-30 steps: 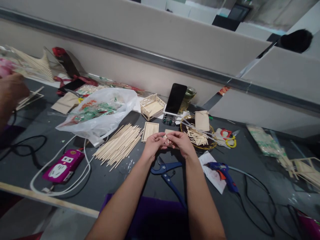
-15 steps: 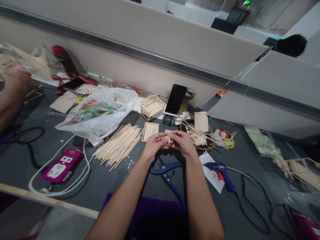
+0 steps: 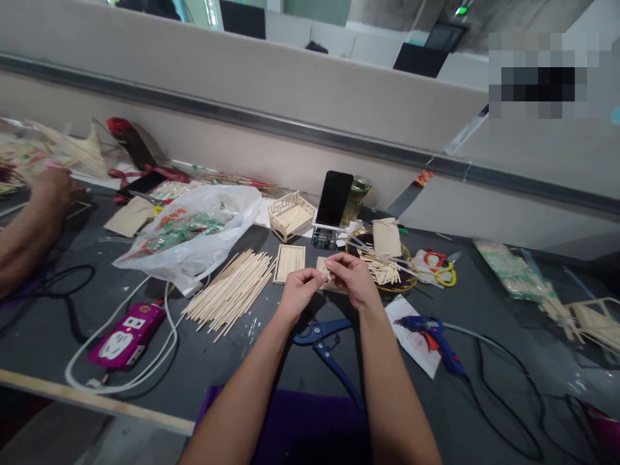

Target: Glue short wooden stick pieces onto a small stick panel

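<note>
My left hand (image 3: 301,292) and right hand (image 3: 352,276) meet over the surface (image 3: 208,368), well in from its front edge. Each pinches, thumb against forefinger, on what looks like one small pale piece (image 3: 328,274), mostly hidden by my fingertips. I judge it light, dry wood: stiff, not slippery, but thin enough to snap or drop. Its ends seem the best hold, with a soft squeeze.

The sticks (image 3: 227,294), to the left, should be just as light and stiff; I would take one near its middle. The tray (image 3: 289,263) and, nearer the back edge, the frame (image 3: 291,218) look fragile at their joints, so better lifted by the base.

Red characters (image 3: 170,217) show on the bag (image 3: 194,236), too creased to read. The power strip (image 3: 126,336), near the surface's front edge, has a label (image 3: 135,357) too small to make out. The paper (image 3: 419,355) under the glue gun (image 3: 431,326) bears faint marks, illegible.
</note>
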Motion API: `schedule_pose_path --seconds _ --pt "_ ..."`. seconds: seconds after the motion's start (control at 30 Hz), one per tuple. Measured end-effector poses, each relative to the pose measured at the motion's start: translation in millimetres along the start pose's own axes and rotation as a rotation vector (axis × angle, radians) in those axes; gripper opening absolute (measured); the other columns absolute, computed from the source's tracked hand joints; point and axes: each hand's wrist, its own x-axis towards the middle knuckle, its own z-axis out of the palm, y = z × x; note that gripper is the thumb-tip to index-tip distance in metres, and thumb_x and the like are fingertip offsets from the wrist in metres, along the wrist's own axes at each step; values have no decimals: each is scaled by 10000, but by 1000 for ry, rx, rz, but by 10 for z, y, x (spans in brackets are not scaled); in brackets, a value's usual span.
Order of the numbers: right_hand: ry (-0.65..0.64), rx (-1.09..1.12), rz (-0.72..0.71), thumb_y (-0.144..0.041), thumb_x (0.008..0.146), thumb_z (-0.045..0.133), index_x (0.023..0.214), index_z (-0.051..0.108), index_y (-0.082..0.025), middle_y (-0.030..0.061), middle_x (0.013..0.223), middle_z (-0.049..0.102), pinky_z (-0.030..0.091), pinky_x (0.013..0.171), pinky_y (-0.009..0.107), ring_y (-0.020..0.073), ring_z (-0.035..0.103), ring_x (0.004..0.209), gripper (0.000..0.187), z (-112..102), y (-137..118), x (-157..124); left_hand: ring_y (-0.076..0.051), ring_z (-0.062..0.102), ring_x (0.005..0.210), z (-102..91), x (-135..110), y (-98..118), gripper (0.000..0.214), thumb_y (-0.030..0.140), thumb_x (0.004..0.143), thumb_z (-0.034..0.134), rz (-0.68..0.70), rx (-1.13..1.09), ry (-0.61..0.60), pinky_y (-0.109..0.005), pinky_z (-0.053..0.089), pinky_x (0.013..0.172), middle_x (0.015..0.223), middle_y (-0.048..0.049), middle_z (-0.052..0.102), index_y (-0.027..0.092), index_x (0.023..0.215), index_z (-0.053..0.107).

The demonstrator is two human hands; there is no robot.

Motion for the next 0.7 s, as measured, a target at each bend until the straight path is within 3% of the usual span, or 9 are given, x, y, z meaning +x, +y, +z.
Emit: schedule_pose_path --seconds 0.2,0.43,0.6,0.7 --pt "-65 -41 -118 -357 677 721 900 733 -205 -5 649 638 377 422 191 90 508 517 271 -40 29 4 -46 303 433 -37 -14 10 297 435 652 733 12 -18 32 -198 223 445 493 41 501 142 668 687" --pt "-88 -4 -92 -321 626 757 846 736 -196 -17 585 623 398 436 206 102 525 507 253 -1 -15 -22 -46 303 420 -38 -43 42 316 448 653 734 1 10 14 -206 215 438 552 4 597 138 711 721" --pt "-106 -7 -98 -337 622 760 812 726 -190 -22 572 621 397 424 204 88 502 466 243 -7 -46 -27 -83 457 503 -11 -44 39 301 445 643 746 16 21 21 -209 314 489 642 -33 661 151 707 728" --pt "-105 5 -126 -340 628 758 786 714 -184 -29 565 613 394 421 201 76 483 443 226 -14 -29 -11 -81 453 502 7 -44 26 302 444 642 751 20 35 16 -207 315 487 630 -30 653 148 698 725"
